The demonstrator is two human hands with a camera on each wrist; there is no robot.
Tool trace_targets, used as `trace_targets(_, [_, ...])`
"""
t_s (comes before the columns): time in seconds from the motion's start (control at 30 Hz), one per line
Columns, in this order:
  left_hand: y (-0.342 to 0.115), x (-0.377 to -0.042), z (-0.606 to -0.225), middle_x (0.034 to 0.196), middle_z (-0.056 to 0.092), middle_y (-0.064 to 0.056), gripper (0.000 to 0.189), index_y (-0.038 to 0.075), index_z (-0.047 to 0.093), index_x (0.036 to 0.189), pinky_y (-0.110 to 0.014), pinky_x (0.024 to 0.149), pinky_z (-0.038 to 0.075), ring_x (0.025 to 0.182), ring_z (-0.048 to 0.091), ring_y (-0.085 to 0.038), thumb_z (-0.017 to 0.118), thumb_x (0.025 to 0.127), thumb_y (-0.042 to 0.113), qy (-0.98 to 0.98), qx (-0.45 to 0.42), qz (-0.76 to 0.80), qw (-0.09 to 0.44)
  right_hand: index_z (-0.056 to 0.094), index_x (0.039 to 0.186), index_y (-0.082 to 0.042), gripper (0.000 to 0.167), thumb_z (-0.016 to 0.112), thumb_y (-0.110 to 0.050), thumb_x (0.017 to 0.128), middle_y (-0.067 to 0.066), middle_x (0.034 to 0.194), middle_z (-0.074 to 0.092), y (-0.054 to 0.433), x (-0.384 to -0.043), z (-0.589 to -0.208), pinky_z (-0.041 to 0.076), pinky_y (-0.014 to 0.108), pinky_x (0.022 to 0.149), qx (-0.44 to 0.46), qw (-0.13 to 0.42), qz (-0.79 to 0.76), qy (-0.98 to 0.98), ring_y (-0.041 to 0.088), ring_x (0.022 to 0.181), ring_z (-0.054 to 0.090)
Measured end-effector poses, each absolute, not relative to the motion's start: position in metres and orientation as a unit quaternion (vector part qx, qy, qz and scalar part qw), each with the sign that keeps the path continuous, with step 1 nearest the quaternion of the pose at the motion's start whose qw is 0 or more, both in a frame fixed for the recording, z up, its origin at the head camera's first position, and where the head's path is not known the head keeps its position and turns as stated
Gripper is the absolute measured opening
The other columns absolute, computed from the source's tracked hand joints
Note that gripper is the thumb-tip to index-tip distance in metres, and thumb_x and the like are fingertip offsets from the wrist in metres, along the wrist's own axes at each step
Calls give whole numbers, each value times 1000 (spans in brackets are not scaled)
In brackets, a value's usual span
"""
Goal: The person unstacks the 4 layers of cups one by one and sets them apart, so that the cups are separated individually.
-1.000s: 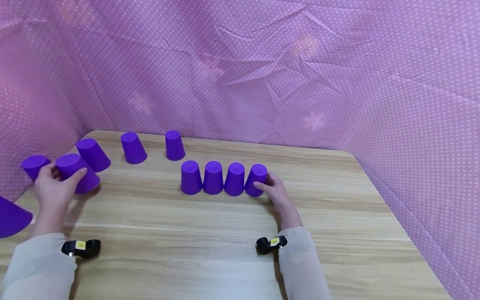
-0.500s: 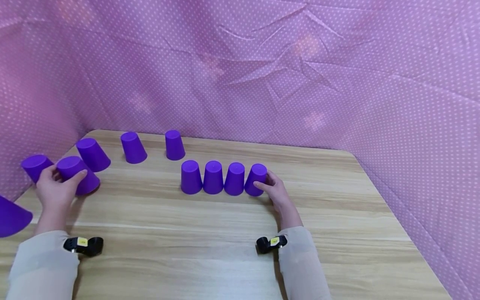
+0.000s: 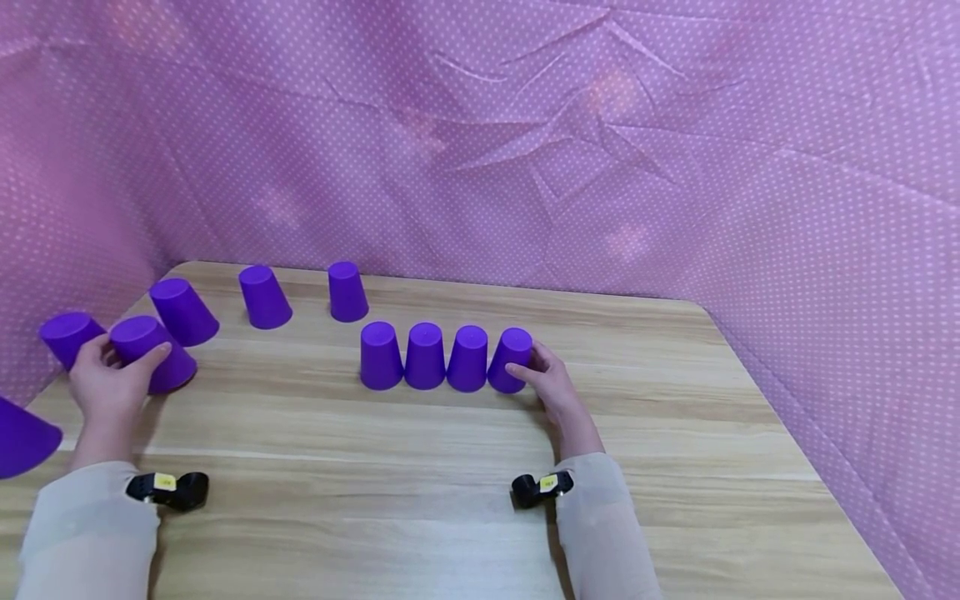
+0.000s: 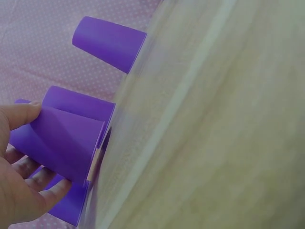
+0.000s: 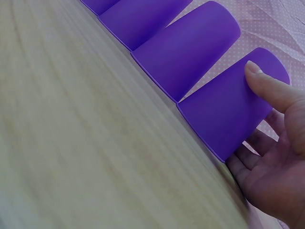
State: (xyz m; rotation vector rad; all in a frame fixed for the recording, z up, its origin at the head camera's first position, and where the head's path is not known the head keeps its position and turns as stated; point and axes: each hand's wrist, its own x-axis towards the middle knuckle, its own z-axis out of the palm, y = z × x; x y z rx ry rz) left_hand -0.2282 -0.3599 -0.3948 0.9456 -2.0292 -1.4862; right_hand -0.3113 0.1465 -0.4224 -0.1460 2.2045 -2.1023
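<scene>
At the left of the table, my left hand [image 3: 111, 387] grips an upside-down purple cup [image 3: 161, 354], thumb on one side and fingers on the other. The left wrist view shows a narrow gap between the rim of this cup [image 4: 66, 143] and the tabletop. My right hand [image 3: 557, 385] holds the rightmost purple cup [image 3: 505, 375] of a close row, with its thumb across the near side. In the right wrist view that cup [image 5: 228, 109] stands rim-down on the table, its rim touching the neighbouring cup [image 5: 188, 47]. The lower rear of the gripped cups is hidden by fingers.
The row continues leftward with several inverted purple cups [image 3: 425, 358]. Other inverted cups stand apart behind: one cup [image 3: 347, 293], another cup [image 3: 265, 298] and a third cup [image 3: 183, 313]. Beside the left hand are a cup [image 3: 69, 333] and a cut-off cup [image 3: 26, 437]. Pink dotted cloth [image 3: 480, 167] surrounds the wooden table [image 3: 360, 508].
The left hand has lowered its cup slightly and shifted a little to the right. My right hand and the row of cups hold their places; the head view has tilted very slightly.
</scene>
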Motion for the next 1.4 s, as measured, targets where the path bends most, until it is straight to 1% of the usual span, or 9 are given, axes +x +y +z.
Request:
trace_targets(0.17, [-349,-224,-384,135,31,-5,72,15,28,134,-22,98,24,117,31,-7,67,74,18,-718,354,-555,228,46,123,-10,54,67,-8,73,14,114,51,146,-312,-423,32,36,93,-45,45,-685,726,23,105,45])
trace_targets(0.43, [-352,-228,-389,136,29,-5,72,16,27,135,-22,99,23,118,29,-8,66,74,19,-718,352,-557,224,46,123,-12,54,67,-9,73,12,114,51,146,-313,-423,33,34,93,-41,53,-684,727,22,106,45])
trace_targets(0.67, [-351,-228,-390,137,26,-7,73,15,24,136,-24,99,22,121,27,-11,65,75,24,-736,348,-539,215,47,123,-13,55,68,-10,73,11,114,51,146,-312,-422,32,34,93,-35,53,-684,727,22,106,45])
trace_targets(0.9, [-351,-227,-390,137,26,-8,73,13,23,136,-23,99,22,121,26,-11,64,76,22,-735,349,-538,221,47,123,-10,55,68,-8,72,14,114,51,145,-312,-422,32,37,93,-37,47,-687,724,24,106,45])
trace_targets(1.03, [-350,-227,-390,137,26,-8,72,12,23,135,-23,99,22,121,27,-11,63,76,21,-734,352,-536,226,47,122,-12,54,68,-9,72,12,114,51,145,-312,-422,32,35,93,-32,51,-686,725,22,106,45])
trace_targets(1.2, [-362,-232,-402,136,28,-9,74,12,25,135,-23,99,23,119,28,-11,66,75,22,-737,348,-528,238,46,123,-12,55,68,-9,72,12,115,51,145,-312,-422,31,36,94,-34,49,-685,726,23,107,45])
trace_targets(1.33, [-380,-239,-420,134,32,-4,77,16,27,133,-22,98,25,117,31,-8,70,71,27,-733,338,-534,252,46,123,-12,55,68,-9,73,12,115,51,146,-311,-422,31,36,94,-35,48,-685,726,23,107,44])
trace_targets(1.4, [-384,-240,-423,132,33,-2,78,19,29,132,-21,97,25,116,32,-7,72,69,28,-729,333,-541,254,47,123,-12,55,68,-9,73,12,115,51,146,-311,-422,31,36,94,-36,48,-685,726,22,106,45])
